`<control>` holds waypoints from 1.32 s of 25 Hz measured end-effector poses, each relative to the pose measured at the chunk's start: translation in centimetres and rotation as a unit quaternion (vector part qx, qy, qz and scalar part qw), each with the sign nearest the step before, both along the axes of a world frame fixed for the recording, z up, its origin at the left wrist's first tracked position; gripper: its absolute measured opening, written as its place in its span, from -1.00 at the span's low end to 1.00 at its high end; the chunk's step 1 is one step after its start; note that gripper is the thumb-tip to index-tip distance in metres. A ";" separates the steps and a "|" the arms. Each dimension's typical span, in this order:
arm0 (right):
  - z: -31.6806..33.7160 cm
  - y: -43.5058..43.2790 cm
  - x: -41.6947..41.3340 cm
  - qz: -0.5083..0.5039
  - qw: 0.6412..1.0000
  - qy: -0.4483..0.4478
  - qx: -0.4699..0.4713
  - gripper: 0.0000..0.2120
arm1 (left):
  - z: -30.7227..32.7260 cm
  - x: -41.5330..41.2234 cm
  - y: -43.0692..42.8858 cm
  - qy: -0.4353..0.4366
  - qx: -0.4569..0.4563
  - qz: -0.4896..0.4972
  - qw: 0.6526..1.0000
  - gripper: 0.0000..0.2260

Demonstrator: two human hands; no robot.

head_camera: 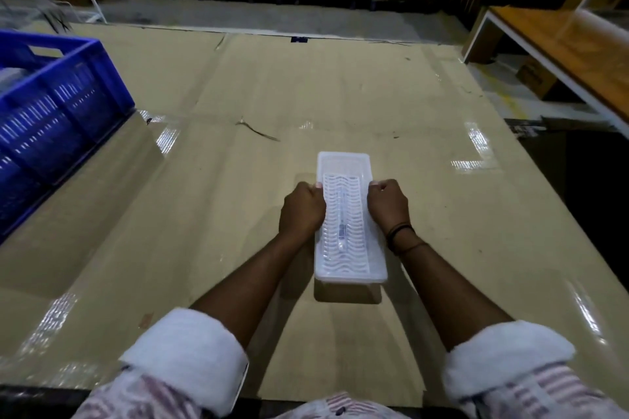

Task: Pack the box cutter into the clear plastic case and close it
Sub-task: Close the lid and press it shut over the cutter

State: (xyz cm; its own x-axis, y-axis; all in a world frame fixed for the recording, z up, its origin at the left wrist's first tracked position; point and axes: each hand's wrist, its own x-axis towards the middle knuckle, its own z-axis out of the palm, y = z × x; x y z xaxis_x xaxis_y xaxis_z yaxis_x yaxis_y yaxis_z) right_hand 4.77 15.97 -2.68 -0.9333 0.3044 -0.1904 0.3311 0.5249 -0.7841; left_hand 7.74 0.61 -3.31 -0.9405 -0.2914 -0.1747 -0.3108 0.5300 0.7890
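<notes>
Both hands, left and right, grip the case sides, fingers curled tight, cutter inside.

We are seeing the box cutter only as a faint, blurred streak through the wavy grid of the clear plastic case at lower centre, so its blade and shape are staying unreadable. The left hand and right hand are curling over the case's long edges, hiding their own fingertips and those edges. The left edge of the frame is cutting off the blue crate, and we are failing to make out its contents.
</notes>
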 end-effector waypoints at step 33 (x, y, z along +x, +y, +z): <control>0.3 -1.1 -2.9 0.119 0.962 0.022 0.243 -0.40 | 0.3 -5.0 0.3 -0.010 -0.262 -0.149 0.953 -0.34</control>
State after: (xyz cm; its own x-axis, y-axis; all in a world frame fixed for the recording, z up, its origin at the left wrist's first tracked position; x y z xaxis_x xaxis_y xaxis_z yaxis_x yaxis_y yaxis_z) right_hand 1.84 14.83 -2.36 -0.9915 0.1245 -0.0382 0.1286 0.8902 -0.4370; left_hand 2.78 0.88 -2.96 -0.9932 -0.0638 -0.0975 -0.0969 0.9173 0.3862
